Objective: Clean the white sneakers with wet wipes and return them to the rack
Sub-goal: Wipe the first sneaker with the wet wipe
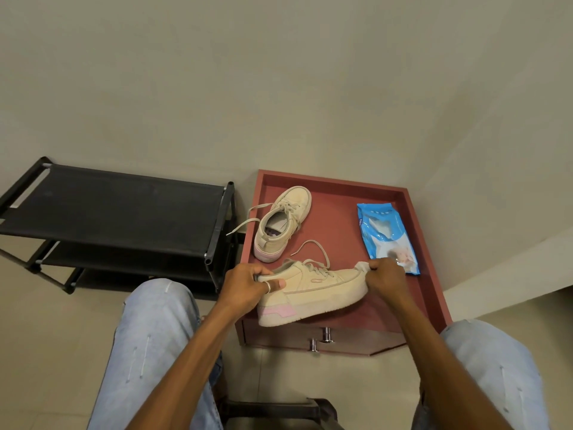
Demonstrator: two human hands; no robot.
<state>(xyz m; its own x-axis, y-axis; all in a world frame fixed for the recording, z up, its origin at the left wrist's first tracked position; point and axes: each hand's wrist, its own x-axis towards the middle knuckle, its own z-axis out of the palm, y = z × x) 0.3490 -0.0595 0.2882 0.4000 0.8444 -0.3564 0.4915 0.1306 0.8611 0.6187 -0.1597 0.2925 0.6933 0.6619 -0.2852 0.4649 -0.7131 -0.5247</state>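
Observation:
A white sneaker (316,290) with a pink heel patch lies on its side, held over the front of the red-brown cabinet top (338,225). My left hand (248,285) grips its heel collar. My right hand (387,276) pinches a white wet wipe (362,265) against the toe. The second sneaker (283,223) stands upright at the back left of the cabinet top, laces loose. A blue wet-wipe pack (386,237) lies to the right, just behind my right hand.
A black shoe rack (117,209) with fabric shelves stands left of the cabinet, against the wall. The cabinet has a raised rim and metal drawer handles (321,338) at its front. My knees in light jeans flank the scene above a tiled floor.

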